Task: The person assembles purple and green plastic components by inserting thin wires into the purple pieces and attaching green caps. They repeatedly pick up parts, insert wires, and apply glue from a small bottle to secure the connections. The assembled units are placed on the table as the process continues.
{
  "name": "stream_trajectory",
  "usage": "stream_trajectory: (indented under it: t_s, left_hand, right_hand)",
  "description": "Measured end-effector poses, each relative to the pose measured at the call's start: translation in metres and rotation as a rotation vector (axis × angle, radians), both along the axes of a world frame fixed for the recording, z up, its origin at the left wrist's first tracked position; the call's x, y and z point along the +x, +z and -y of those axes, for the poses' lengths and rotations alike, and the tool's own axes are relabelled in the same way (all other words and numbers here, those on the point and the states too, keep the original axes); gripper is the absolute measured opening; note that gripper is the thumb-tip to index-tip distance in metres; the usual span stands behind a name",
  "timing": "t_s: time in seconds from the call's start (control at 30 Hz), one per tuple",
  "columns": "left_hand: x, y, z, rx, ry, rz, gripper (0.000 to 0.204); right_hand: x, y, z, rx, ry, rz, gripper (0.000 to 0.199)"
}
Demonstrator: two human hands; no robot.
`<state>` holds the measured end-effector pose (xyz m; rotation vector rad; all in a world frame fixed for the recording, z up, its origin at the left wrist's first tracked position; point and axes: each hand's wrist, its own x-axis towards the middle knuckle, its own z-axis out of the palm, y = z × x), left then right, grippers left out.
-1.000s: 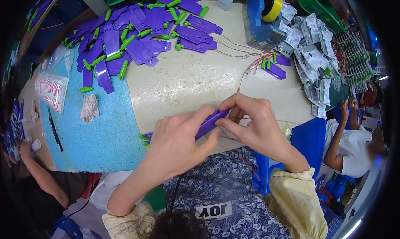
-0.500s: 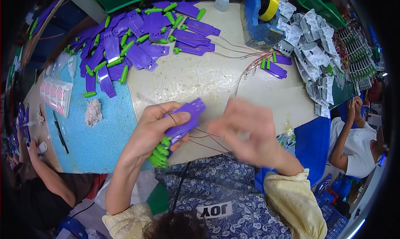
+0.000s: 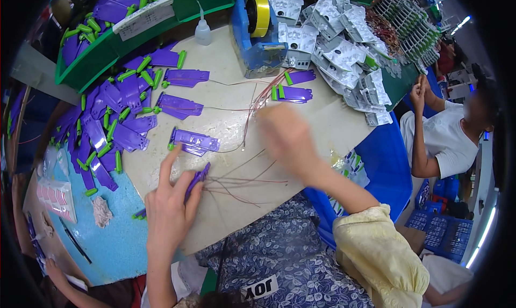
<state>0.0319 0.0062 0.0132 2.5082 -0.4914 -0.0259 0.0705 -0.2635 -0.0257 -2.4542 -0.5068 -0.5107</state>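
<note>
My left hand (image 3: 172, 203) grips a few purple plastic parts (image 3: 198, 180), seen nearly edge-on, between thumb and fingers. Thin dark and reddish wires (image 3: 242, 182) trail from them to the right. Its extended index finger touches the near end of a single purple part (image 3: 198, 140) lying on the table. Two more wired purple parts, an upper one (image 3: 186, 77) and a middle one (image 3: 181, 105), lie beyond it with green ends to the left. My right hand (image 3: 285, 139) is motion-blurred above the table beside the bundle of red wires (image 3: 257, 101); whether it holds anything is unclear.
A pile of purple and green parts (image 3: 107, 109) spreads at left, below a green bin (image 3: 145, 37). A blue tape dispenser (image 3: 263, 58), dropper bottle (image 3: 202, 33) and grey-white housings (image 3: 338, 55) stand farther back. A blue crate (image 3: 371, 163) sits at right; a co-worker (image 3: 446, 120) sits beyond.
The view has swung, bringing the green bin in. My left hand has turned its purple parts edge-on and stretched its index finger to a part on the table. My right hand has moved farther from it.
</note>
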Motion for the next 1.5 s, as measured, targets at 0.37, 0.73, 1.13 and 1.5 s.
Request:
stream_trajectory:
  t_s: [0.37,0.73,1.13,1.5]
  left_hand:
    - [-0.012,-0.009,-0.014,-0.029,-0.038,0.065,0.024]
    - [-0.048,-0.006,-0.026,0.061,-0.118,0.13,0.029]
    - [-0.037,0.001,-0.035,-0.124,0.213,-0.215,0.023]
    - [-0.03,-0.002,0.002,-0.604,0.219,-0.064,0.026]
  right_hand:
    - [0.022,0.024,0.067,0.039,-0.27,-0.105,0.02]
    - [0.005,0.016,-0.08,0.375,0.236,-0.682,0.015]
    - [-0.01,0.029,-0.088,0.557,0.226,-0.943,0.033]
    - [-0.034,0.028,-0.083,0.756,0.268,-0.799,0.037]
